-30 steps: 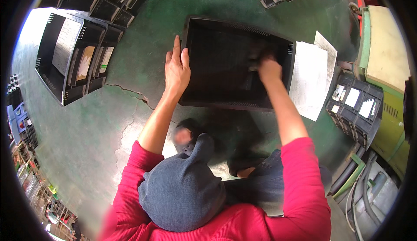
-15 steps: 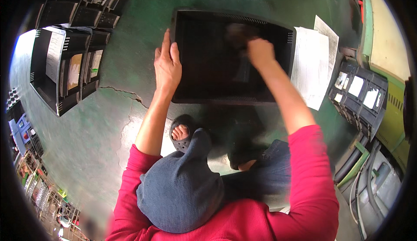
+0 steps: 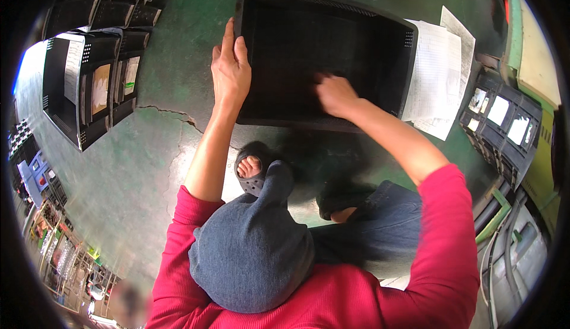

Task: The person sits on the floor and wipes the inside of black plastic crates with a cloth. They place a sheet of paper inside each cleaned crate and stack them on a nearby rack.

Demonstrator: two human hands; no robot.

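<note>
A shallow black plastic crate (image 3: 285,44) lies on the floor in front of me, its inside dark. Along its left rim rests my left hand (image 3: 232,72), fingers stretched out and thumb slightly apart, steadying contact with the edge. My right hand (image 3: 338,96) is inside the crate near its front wall, right of the middle. Its fingers are curled and blurred; something dark shows at the fingertips, but I cannot make out what it is.
White paper sheets (image 3: 436,71) lie beside the crate's right side. More black crates (image 3: 98,86) stand at the left, with another dark crate (image 3: 504,118) at the right by a green and cream machine (image 3: 537,50). My sandalled foot (image 3: 252,166) is near the crate's front.
My right hand has swept from the crate's far right part toward its near side. My left hand stays on the left rim. The whole view has shifted slightly.
</note>
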